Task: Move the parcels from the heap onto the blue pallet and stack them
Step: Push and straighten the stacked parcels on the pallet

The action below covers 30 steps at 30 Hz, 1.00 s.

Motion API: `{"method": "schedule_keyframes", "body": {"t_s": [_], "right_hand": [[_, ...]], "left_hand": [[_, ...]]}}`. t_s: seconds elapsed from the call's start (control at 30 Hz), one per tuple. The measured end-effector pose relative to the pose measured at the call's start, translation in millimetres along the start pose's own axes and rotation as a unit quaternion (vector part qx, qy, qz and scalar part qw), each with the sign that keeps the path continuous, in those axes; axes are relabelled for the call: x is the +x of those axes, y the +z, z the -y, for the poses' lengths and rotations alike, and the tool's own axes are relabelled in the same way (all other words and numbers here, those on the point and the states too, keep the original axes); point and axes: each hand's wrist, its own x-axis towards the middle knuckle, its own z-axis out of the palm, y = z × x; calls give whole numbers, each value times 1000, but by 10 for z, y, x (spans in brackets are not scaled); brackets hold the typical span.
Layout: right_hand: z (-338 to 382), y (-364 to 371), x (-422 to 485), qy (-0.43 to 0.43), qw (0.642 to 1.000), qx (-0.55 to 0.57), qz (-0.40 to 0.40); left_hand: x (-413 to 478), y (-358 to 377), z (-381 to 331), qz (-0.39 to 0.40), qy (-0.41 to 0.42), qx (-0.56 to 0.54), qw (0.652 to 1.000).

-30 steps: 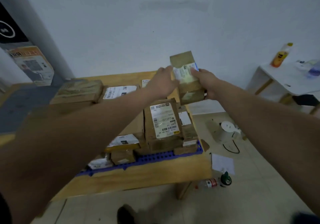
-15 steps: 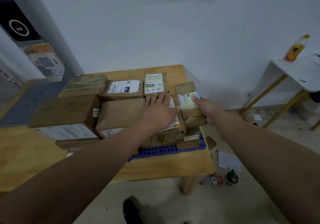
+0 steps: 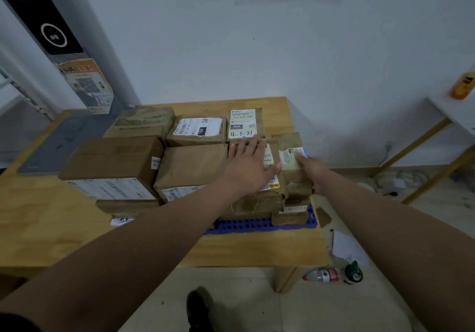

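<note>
Several brown cardboard parcels stand stacked on the blue pallet [image 3: 257, 225], which lies on a wooden table [image 3: 244, 249]. At the stack's right edge sits a small brown parcel [image 3: 291, 151] with a white label. My right hand [image 3: 312, 169] grips its right side, thumb on the label. My left hand [image 3: 248, 163] lies flat with straight fingers on the labelled parcel [image 3: 270, 157] just left of it. Behind are a parcel marked 4-3-21 [image 3: 243, 123] and a parcel with a 15H label [image 3: 198, 130]. A big box [image 3: 113, 162] fills the stack's left.
A white wall runs close behind the table. On the floor at the right lie a plastic bottle [image 3: 321, 275], a dark round object [image 3: 353, 272] and paper [image 3: 347, 247]. A white side table [image 3: 452, 115] with an orange bottle [image 3: 464, 85] stands at the far right. My shoe [image 3: 199, 308] is below.
The small parcel came down from in front of me onto the stack's right edge. My left hand let go of it and settled flat on the neighbouring parcel.
</note>
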Motion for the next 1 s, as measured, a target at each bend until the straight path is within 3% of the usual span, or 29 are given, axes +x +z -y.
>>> {"method": "schedule_keyframes", "body": {"t_s": [0.53, 0.87, 1.0], "right_hand": [[85, -50, -23, 8, 998, -48, -26], [322, -5, 57, -141, 960, -218, -104], [494, 78, -21, -196, 947, -239, -92]], "left_hand": [[23, 8, 32, -11, 7, 10, 1000], [18, -130, 101, -35, 27, -16, 999], [26, -269, 323, -66, 21, -37, 997]]}}
